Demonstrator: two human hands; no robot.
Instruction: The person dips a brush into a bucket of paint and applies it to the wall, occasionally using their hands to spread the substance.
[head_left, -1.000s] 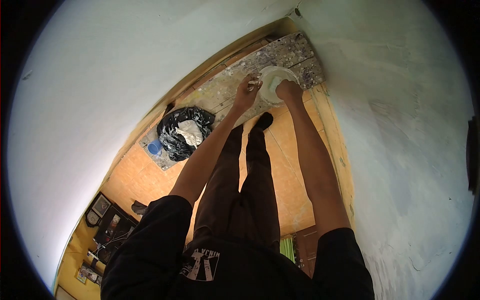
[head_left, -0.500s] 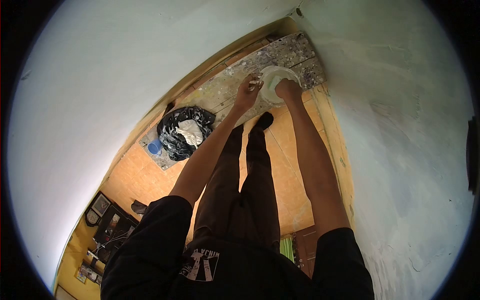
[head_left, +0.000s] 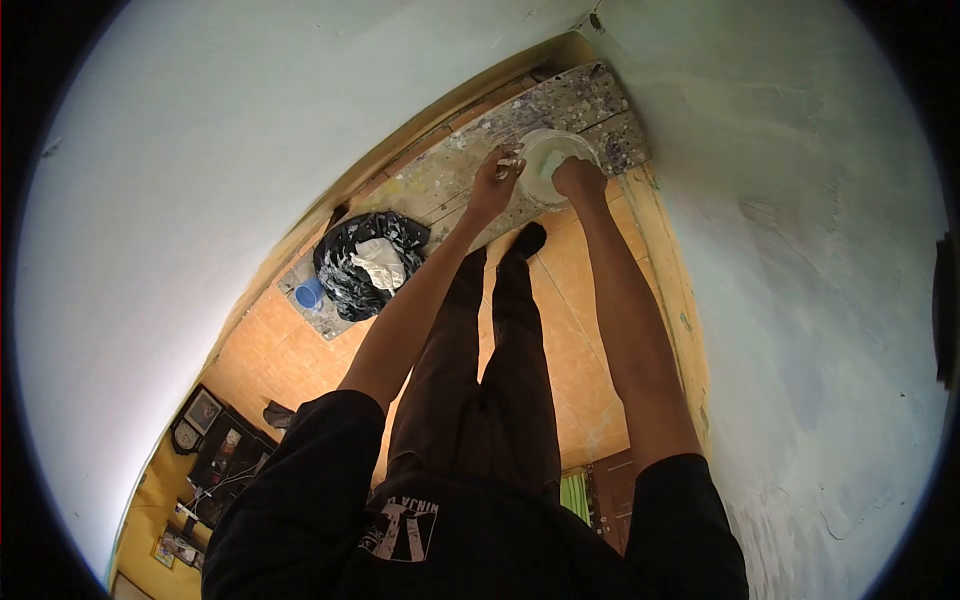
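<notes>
A whitish, translucent plastic bucket (head_left: 534, 201) stands on the paint-spattered plank, with pale liquid inside. My left hand (head_left: 494, 183) is at its left rim, the fingers curled round the edge. Over the right side of the opening is my right hand (head_left: 578, 182), closed in a fist. A pale green piece (head_left: 551, 163) shows in the bucket just left of that fist. Whatever the right fingers grip is hidden beneath them.
The spattered plank (head_left: 455, 170) runs along the left wall (head_left: 250, 150). On its near end are a paint-smeared black plastic bag (head_left: 345, 275), a whitish cloth (head_left: 380, 264) and a blue cup (head_left: 309, 293). A pale, patchy wall (head_left: 800, 280) rises on the right; orange floor tiles (head_left: 575, 310) lie below.
Little differs. The view has shifted very slightly, and both hands keep their places at the bucket.
</notes>
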